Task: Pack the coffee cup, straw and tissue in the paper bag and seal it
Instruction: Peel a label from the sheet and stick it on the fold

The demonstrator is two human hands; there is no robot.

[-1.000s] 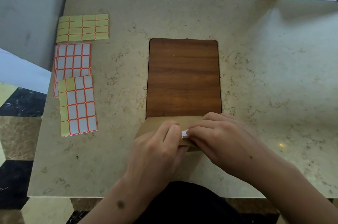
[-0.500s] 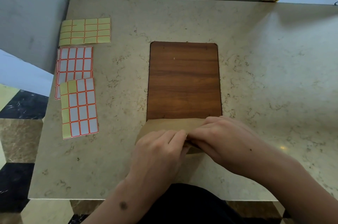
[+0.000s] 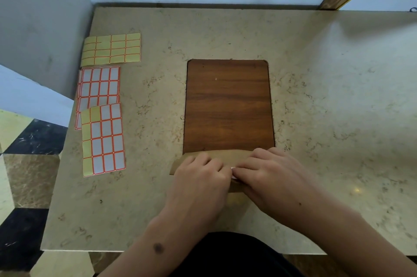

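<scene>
Grip: left hand (image 3: 198,177) and right hand (image 3: 268,175) both pinch a white sticker (image 3: 233,172), again visible after 0.5 s hidden.
Bag: folded paper bag (image 3: 216,155) lies under both hands, on the table (image 3: 338,118).
Meaning: sealing looks underway.
Aside: 3 sticker sheets (image 3: 102,139) lie left.

left forearm: bare, no sleeve, one small dark round mark near the wrist
right forearm: bare, no sleeve
clothing: black garment (image 3: 234,254) at lower edge
</scene>
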